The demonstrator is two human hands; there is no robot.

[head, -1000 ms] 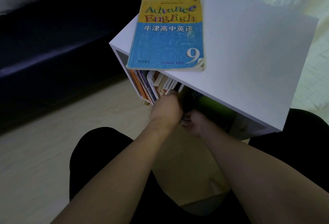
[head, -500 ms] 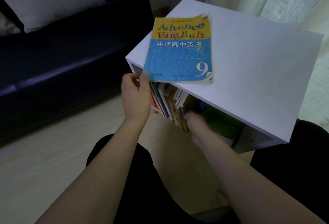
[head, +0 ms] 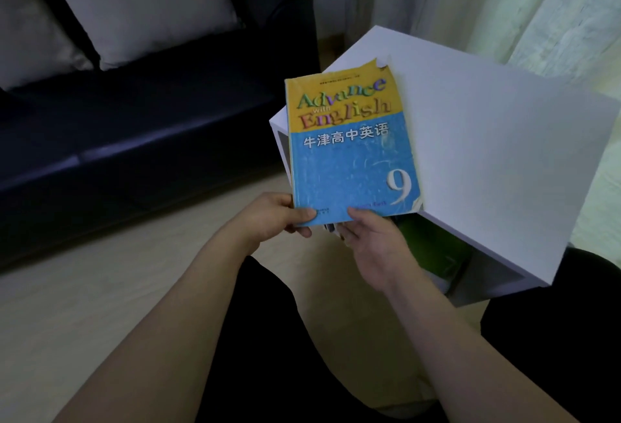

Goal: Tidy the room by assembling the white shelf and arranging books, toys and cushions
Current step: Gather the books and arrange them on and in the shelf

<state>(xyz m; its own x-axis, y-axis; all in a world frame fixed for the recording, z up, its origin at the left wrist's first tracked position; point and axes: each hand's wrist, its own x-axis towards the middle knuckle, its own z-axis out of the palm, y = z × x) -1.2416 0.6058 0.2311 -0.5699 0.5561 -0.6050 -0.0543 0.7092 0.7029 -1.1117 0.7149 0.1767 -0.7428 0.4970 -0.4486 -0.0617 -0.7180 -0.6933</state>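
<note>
A blue and yellow English textbook (head: 353, 153) is held over the near left corner of the white shelf (head: 497, 160). My left hand (head: 275, 217) grips its lower left corner, thumb on the cover. My right hand (head: 373, 241) pinches the book's lower edge, thumb on top and fingers underneath. Below the shelf top, a green book (head: 426, 244) and the edges of other books show in the compartment; most of them are hidden by the textbook and my hands.
A dark sofa (head: 134, 140) with two pale cushions (head: 144, 9) stands at the left. Light curtains (head: 544, 2) hang behind the shelf. Wooden floor (head: 84, 305) lies between the sofa and my dark-clothed legs (head: 285, 355).
Both hands came out of the shelf compartment and took hold of the textbook's near edge. The book has shifted toward me and overhangs the shelf's corner.
</note>
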